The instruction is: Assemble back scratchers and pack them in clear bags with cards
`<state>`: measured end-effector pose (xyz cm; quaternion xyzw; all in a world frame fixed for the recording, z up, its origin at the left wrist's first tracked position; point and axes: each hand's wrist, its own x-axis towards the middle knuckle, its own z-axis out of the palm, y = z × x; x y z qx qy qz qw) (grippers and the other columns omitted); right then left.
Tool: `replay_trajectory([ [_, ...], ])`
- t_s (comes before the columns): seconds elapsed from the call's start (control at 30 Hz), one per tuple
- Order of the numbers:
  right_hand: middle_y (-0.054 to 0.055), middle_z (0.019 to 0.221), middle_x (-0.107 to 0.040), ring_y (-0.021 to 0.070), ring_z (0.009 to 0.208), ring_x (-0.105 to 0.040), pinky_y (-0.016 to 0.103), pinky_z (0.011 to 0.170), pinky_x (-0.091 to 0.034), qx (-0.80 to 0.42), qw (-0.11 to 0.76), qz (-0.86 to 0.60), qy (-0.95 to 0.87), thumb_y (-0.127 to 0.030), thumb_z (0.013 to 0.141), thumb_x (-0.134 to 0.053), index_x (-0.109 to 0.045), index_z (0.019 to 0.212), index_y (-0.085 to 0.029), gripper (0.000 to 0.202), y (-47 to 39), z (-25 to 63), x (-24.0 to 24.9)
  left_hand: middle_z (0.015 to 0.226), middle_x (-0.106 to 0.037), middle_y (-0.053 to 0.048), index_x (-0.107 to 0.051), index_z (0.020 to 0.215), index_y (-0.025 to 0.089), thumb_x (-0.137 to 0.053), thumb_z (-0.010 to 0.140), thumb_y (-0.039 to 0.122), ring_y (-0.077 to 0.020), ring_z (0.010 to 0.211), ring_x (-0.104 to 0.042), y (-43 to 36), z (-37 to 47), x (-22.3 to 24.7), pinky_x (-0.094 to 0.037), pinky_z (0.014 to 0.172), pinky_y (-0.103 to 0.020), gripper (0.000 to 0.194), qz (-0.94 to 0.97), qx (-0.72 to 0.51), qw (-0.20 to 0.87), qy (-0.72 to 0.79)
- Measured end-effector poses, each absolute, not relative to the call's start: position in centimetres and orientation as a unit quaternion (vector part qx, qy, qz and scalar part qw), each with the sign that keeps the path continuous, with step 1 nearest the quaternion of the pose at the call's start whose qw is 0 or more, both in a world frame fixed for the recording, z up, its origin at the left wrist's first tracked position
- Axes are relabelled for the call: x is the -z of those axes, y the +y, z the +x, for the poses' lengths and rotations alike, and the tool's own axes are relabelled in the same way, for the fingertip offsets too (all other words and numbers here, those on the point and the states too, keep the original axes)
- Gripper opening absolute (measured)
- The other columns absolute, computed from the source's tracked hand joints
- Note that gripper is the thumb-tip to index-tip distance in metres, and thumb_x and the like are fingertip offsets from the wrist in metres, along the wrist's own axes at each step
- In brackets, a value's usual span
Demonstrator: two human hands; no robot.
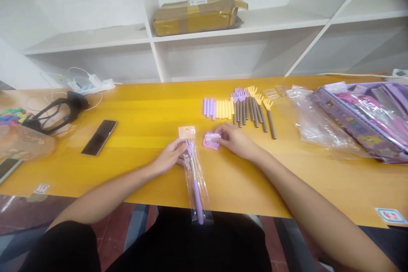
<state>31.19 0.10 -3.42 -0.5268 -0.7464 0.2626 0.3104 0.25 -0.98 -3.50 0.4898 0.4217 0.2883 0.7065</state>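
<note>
My left hand (172,156) grips the upper part of a clear plastic bag (204,193) with an orange top. Inside the bag lies a purple back scratcher (196,195), its claw end near my fingers and its handle reaching past the table's front edge. To the right, my right hand (235,139) has thumb and fingers pinched at the edge of a small stack of pink and purple cards (211,140) on the table. Whether one card is lifted from the stack cannot be made out.
Behind my right hand lie purple and yellow handle sleeves (223,109) and several claw-headed metal rods (255,108). At right are loose plastic bags (314,114) and a patterned box (360,123) of packed items. A phone (99,137), black headset-like strap (60,112) and power strip (95,86) are left.
</note>
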Motion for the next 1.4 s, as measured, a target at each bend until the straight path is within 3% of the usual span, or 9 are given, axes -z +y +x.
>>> replay_trajectory([
  [0.13, 0.006, 0.096, -0.069, 0.0194, 0.076, -0.062, 0.034, 0.072, -0.051, -0.267, 0.322, -0.530, -0.738, -0.033, 0.096, -0.074, -0.074, 0.103, -0.022, 0.013, 0.3, 31.5, 3.6, 0.098, -0.072, -0.006, -0.067, 0.134, 0.019, -0.082, 0.091, 0.059, -0.0173, 0.079, -0.074, -1.7, 0.2, 3.4, -0.067, 0.068, -0.032, 0.060, 0.504, -0.253, 0.723, 0.400],
  [0.33, 0.007, 0.102, -0.068, 0.0177, 0.074, -0.060, 0.036, 0.073, -0.053, -0.269, 0.346, -0.552, -0.709, -0.033, 0.094, -0.075, -0.078, 0.103, -0.022, 0.014, 0.7, 31.9, 4.1, 0.098, -0.075, -0.010, -0.071, 0.120, 0.014, -0.077, 0.094, 0.063, -0.0198, 0.080, -0.078, -2.0, 0.3, 2.6, -0.068, 0.072, -0.034, 0.056, 0.519, -0.227, 0.728, 0.385],
  [0.6, 0.005, 0.091, -0.072, 0.0179, 0.080, -0.065, 0.034, 0.075, -0.054, -0.386, 0.409, -0.506, -0.653, -0.055, 0.097, -0.074, -0.070, 0.096, -0.021, 0.033, -0.1, 31.7, 2.6, 0.086, -0.077, -0.007, -0.063, 0.112, 0.015, -0.078, 0.096, 0.056, -0.0178, 0.070, -0.078, -1.8, 0.5, 2.3, -0.069, 0.070, -0.034, 0.047, 0.519, -0.215, 0.742, 0.367],
  [0.77, 0.006, 0.100, -0.069, 0.0163, 0.085, -0.066, 0.031, 0.073, -0.055, -0.365, 0.419, -0.413, -0.722, -0.045, 0.100, -0.074, -0.069, 0.094, -0.022, 0.024, -2.0, 30.4, 0.6, 0.084, -0.077, -0.008, -0.057, 0.102, 0.017, -0.075, 0.097, 0.058, -0.0208, 0.070, -0.080, -1.5, 0.7, 2.3, -0.069, 0.068, -0.035, 0.046, 0.529, -0.195, 0.735, 0.377],
  [0.97, 0.005, 0.100, -0.070, 0.0176, 0.093, -0.068, 0.033, 0.081, -0.057, -0.349, 0.361, -0.273, -0.821, -0.025, 0.100, -0.072, -0.066, 0.090, -0.022, 0.012, -3.0, 28.4, 0.9, 0.119, -0.073, -0.012, -0.048, 0.115, 0.022, -0.086, 0.090, 0.048, -0.0144, 0.064, -0.076, -1.7, 1.3, 3.2, -0.064, 0.055, -0.030, 0.053, 0.575, -0.214, 0.677, 0.405],
  [1.13, 0.003, 0.097, -0.067, 0.0150, 0.087, -0.065, 0.029, 0.077, -0.054, -0.310, 0.297, -0.264, -0.863, -0.017, 0.098, -0.070, -0.059, 0.087, -0.022, 0.017, -3.6, 28.2, 1.3, 0.112, -0.074, -0.007, -0.049, 0.136, 0.025, -0.083, 0.092, 0.040, -0.0096, 0.060, -0.065, -2.1, 1.3, 3.5, -0.050, 0.047, -0.021, 0.057, 0.648, -0.202, 0.632, 0.373],
  [1.27, 0.004, 0.101, -0.068, 0.0141, 0.087, -0.066, 0.027, 0.075, -0.053, -0.247, 0.303, -0.259, -0.883, -0.016, 0.098, -0.069, -0.059, 0.089, -0.022, 0.014, -4.3, 28.2, 1.0, 0.106, -0.070, -0.003, -0.049, 0.149, 0.027, -0.082, 0.092, 0.027, -0.0152, 0.086, -0.072, -2.3, 1.1, 3.3, -0.063, 0.078, -0.031, 0.067, 0.678, -0.241, 0.603, 0.344],
  [1.33, 0.004, 0.102, -0.069, 0.0143, 0.086, -0.066, 0.027, 0.073, -0.053, -0.219, 0.313, -0.260, -0.887, -0.018, 0.098, -0.069, -0.060, 0.089, -0.022, 0.014, -4.6, 28.0, 0.8, 0.108, -0.068, -0.003, -0.050, 0.151, 0.028, -0.083, 0.090, 0.023, -0.0192, 0.102, -0.073, -2.3, 1.0, 3.2, -0.061, 0.096, -0.038, 0.069, 0.667, -0.267, 0.613, 0.331],
  [1.4, 0.004, 0.100, -0.070, 0.0149, 0.084, -0.066, 0.029, 0.070, -0.053, -0.195, 0.316, -0.272, -0.888, -0.020, 0.099, -0.068, -0.061, 0.088, -0.023, 0.014, -4.8, 27.8, 0.6, 0.111, -0.066, -0.005, -0.051, 0.151, 0.028, -0.085, 0.088, 0.022, -0.0210, 0.108, -0.073, -2.2, 0.9, 3.1, -0.060, 0.102, -0.041, 0.071, 0.638, -0.278, 0.643, 0.320],
])
